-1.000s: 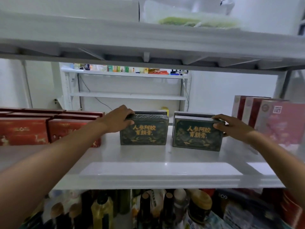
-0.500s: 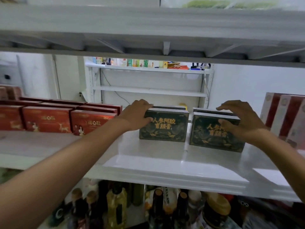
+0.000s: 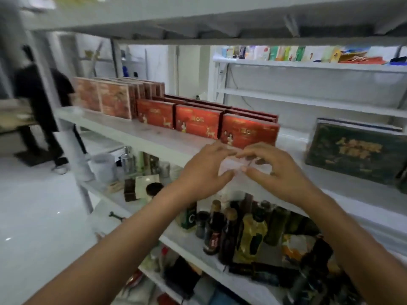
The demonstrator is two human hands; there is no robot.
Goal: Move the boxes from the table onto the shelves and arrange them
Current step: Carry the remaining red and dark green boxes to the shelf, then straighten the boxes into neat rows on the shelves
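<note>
One dark green box with gold lettering [image 3: 356, 150] stands on the white middle shelf [image 3: 132, 133] at the right. A row of red boxes [image 3: 248, 133] stands left of it, and taller reddish boxes [image 3: 112, 100] stand further left. My left hand [image 3: 204, 172] and my right hand [image 3: 277, 172] meet in front of the shelf edge, below the nearest red box. Their fingertips pinch a small pale scrap [image 3: 233, 167]; blur hides what it is. Neither hand touches a box.
The shelf below holds several dark bottles [image 3: 229, 230] and jars. A person in dark clothes [image 3: 37, 102] stands at the far left on the white floor. Another white shelf unit [image 3: 308, 64] with small packets stands behind.
Both hands have left the green boxes and come together in front of the shelf edge. The view has swung left, so only one green box shows at the right.
</note>
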